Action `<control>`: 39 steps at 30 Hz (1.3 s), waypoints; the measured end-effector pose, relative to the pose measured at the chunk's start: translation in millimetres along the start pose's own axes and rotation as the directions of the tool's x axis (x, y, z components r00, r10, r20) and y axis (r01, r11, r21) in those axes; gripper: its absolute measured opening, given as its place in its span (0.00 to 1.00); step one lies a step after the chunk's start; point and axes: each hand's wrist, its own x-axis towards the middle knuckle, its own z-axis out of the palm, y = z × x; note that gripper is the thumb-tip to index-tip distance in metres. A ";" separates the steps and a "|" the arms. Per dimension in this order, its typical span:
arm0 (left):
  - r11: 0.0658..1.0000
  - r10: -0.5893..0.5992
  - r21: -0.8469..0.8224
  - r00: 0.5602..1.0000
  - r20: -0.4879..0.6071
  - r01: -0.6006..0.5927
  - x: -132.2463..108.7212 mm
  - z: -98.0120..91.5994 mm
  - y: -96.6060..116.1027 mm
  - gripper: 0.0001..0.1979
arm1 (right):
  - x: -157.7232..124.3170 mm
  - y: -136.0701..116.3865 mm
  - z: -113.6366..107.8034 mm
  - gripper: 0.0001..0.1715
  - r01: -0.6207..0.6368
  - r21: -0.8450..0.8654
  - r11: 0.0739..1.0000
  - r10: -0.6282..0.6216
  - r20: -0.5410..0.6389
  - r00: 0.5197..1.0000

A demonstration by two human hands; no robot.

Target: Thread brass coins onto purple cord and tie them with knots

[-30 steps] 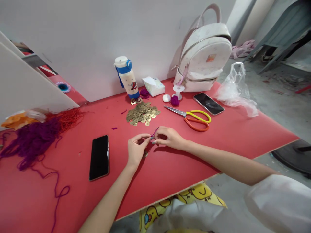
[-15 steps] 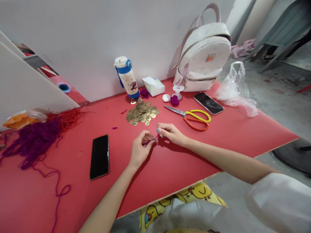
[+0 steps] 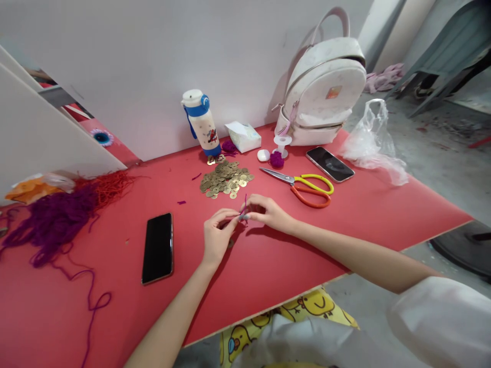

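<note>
Purple thread (image 3: 245, 200), one short length, held at the fingertips of both hands above the red tabletop (image 3: 276, 271); left hand (image 3: 218, 237), closed in a pinch on the thread; right hand (image 3: 269, 212), curled, closed on it likewise; coin (image 3: 230, 244), partly hidden by the left hand; coin pile (image 3: 224, 178), beyond; a knot apparently being worked; next, a steady pinch and careful pull seemingly required.

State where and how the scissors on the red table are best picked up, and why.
Probably by the orange and yellow handles, with the right hand coming in from the near right. The scissors lie flat, their pointed blades aimed left toward the coins, while the wide handle loops face right, offering a safer grip.
</note>
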 end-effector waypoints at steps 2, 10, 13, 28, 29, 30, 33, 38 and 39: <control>1.000 0.020 0.007 1.000 -0.018 -0.020 0.4 -0.7 -1.3 0.04 | -1.6 1.1 2.5 0.11 0.066 -0.096 0.993 -0.061 0.050 0.997; 0.974 0.075 0.214 0.997 -0.017 -0.069 0.5 -2.1 -6.3 0.04 | -6.0 -10.3 3.6 0.07 0.119 -0.218 0.969 -0.113 0.041 0.993; 0.912 0.177 0.358 0.979 0.098 -0.200 0.7 -5.9 -3.6 0.05 | -6.4 -11.1 1.7 0.07 0.161 -0.273 0.949 -0.157 0.038 0.987; 0.993 -0.027 -0.108 0.995 0.092 0.037 -4.7 2.1 3.6 0.12 | -5.9 -13.3 3.7 0.09 0.180 -0.132 0.975 -0.177 0.036 0.984; 0.992 -0.041 -0.114 0.996 0.075 0.049 -5.4 3.0 3.6 0.12 | -6.3 -13.9 4.2 0.08 0.174 -0.129 0.976 -0.170 0.043 0.985; 0.992 -0.049 -0.111 0.997 0.055 0.055 -5.9 3.5 3.4 0.12 | -6.7 -14.4 4.7 0.08 0.166 -0.130 0.978 -0.161 0.048 0.986; 0.994 -0.076 -0.076 0.997 -0.024 0.074 -6.0 3.8 2.2 0.11 | -7.2 -15.9 5.9 0.07 0.139 -0.141 0.980 -0.132 0.063 0.989; 0.995 -0.096 -0.022 0.993 -0.068 0.095 -4.2 2.0 0.3 0.09 | -5.8 -17.2 5.8 0.07 0.130 -0.157 0.979 -0.120 0.076 0.990; 0.996 -0.087 -0.009 0.994 -0.066 0.086 -3.8 1.6 0.1 0.08 | -5.5 -17.3 5.4 0.07 0.126 -0.152 0.980 -0.115 0.078 0.990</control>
